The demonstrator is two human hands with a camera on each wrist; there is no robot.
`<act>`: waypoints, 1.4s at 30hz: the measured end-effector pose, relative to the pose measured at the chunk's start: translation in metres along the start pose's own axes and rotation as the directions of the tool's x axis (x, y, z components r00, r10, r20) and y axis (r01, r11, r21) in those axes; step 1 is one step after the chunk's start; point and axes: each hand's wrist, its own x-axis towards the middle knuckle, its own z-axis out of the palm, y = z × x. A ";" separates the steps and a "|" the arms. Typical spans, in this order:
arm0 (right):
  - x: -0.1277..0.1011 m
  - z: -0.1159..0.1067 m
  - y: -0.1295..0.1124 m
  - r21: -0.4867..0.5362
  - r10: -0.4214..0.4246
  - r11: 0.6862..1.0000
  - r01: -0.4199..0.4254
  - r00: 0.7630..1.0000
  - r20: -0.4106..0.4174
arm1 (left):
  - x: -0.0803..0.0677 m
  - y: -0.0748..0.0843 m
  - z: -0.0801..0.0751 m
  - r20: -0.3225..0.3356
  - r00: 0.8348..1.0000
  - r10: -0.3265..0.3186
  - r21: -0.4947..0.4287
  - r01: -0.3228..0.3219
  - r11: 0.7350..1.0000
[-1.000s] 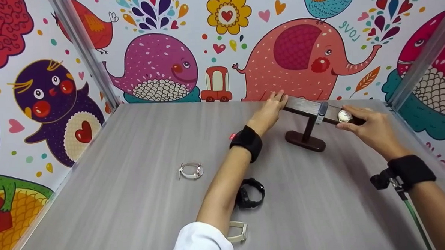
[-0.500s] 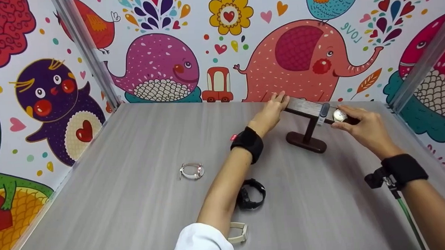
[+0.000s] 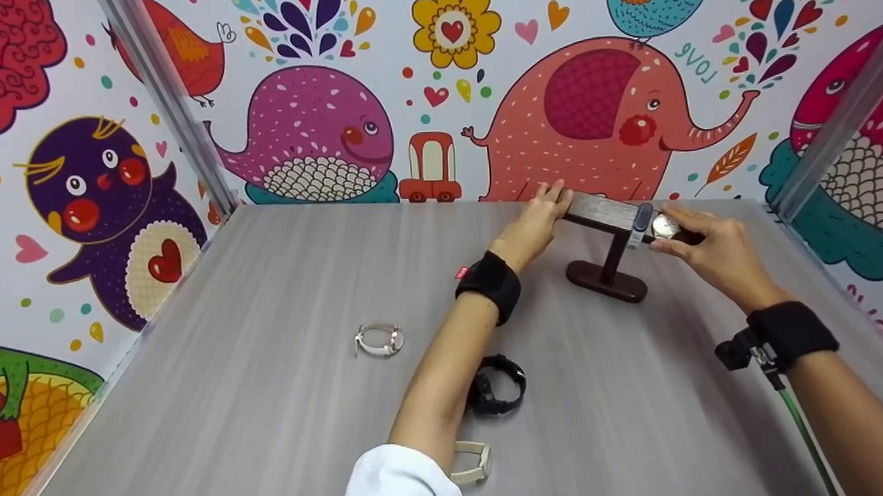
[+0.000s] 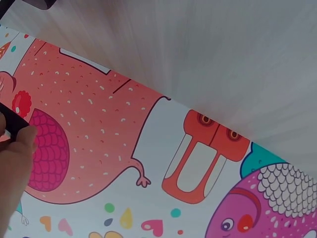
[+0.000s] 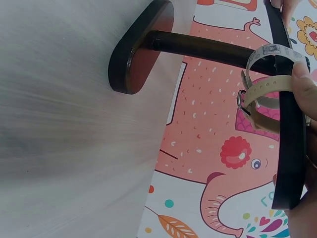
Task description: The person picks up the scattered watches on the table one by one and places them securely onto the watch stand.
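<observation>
A dark brown T-shaped watch stand [image 3: 608, 282] stands at the back right of the table. My left hand [image 3: 534, 225] grips the left end of its bar [image 3: 600, 210]; in the left wrist view only part of that hand [image 4: 15, 166] shows. Between thumb and fingers of my right hand [image 3: 729, 254] is a round-faced wristwatch [image 3: 665, 226], looped on the bar's right part. Its beige strap [image 5: 270, 88] hangs buckled below the bar in the right wrist view. Close beside it on the bar sits a fitness band [image 3: 641, 221] with a dark face and grey strap.
On the table lie a white wristwatch [image 3: 379, 340], a black wristwatch [image 3: 501, 385] and a cream wristwatch [image 3: 473, 461], partly behind my left forearm. Printed walls [image 3: 317, 127] rise at the back and sides. A green cable [image 3: 815, 433] runs from my right wrist.
My right hand has slid the round-faced wristwatch leftward along the bar, up close to the fitness band. The left hand keeps its place on the bar's end.
</observation>
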 end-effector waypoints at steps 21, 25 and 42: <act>0.001 0.001 0.000 -0.024 -0.042 0.999 0.041 0.998 -0.045 | 0.003 0.002 -0.002 -0.010 0.999 0.038 0.047 -0.038 0.998; 0.000 0.001 0.000 -0.034 -0.036 0.999 0.035 0.998 -0.042 | 0.003 0.002 -0.002 -0.004 0.999 0.042 0.056 -0.042 0.998; 0.001 -0.002 -0.003 -0.047 -0.025 0.999 0.027 0.999 0.038 | -0.005 0.001 0.002 0.055 0.998 0.011 0.059 -0.014 0.998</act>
